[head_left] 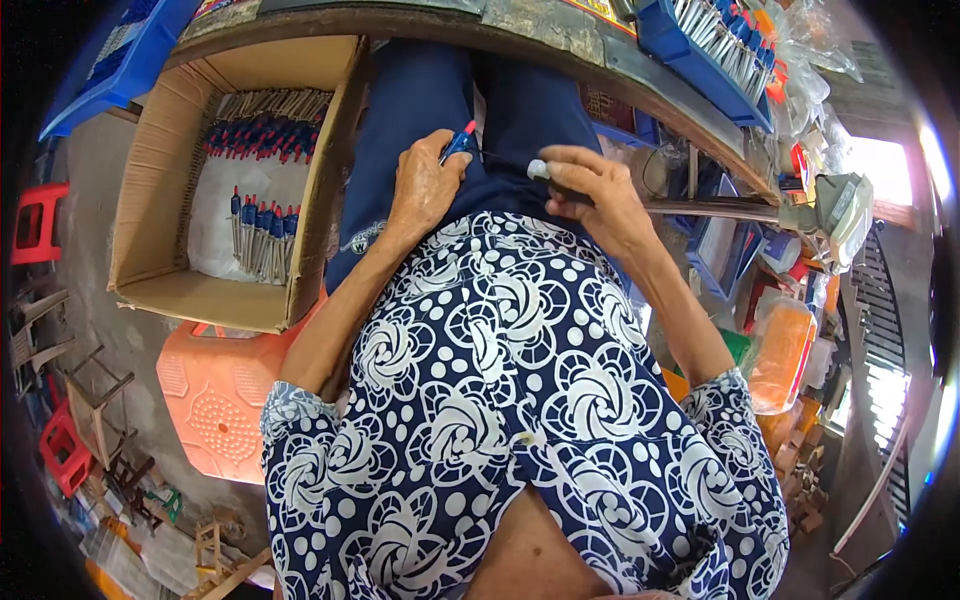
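Over my lap, my left hand (428, 178) is closed around a slim blue piece with a red tip (459, 141). A thin dark strip points from it toward the right hand. Level with it on the right, my right hand (590, 190) has its fingers curled in, slightly blurred. At its fingertips shows a small whitish thing (538, 169); whether it is held or worn on a finger I cannot tell. To my left, a cardboard box (215, 306) holds several rows of blue-and-red pieces with metal shafts (265, 232).
The box rests by an orange plastic stool (222, 400). The worktable edge (400, 22) crosses ahead, bearing a blue bin (705, 55) of metal-shafted pieces at right. Another blue bin (115, 60) is far left. A grey-green machine part (842, 215) juts in at right.
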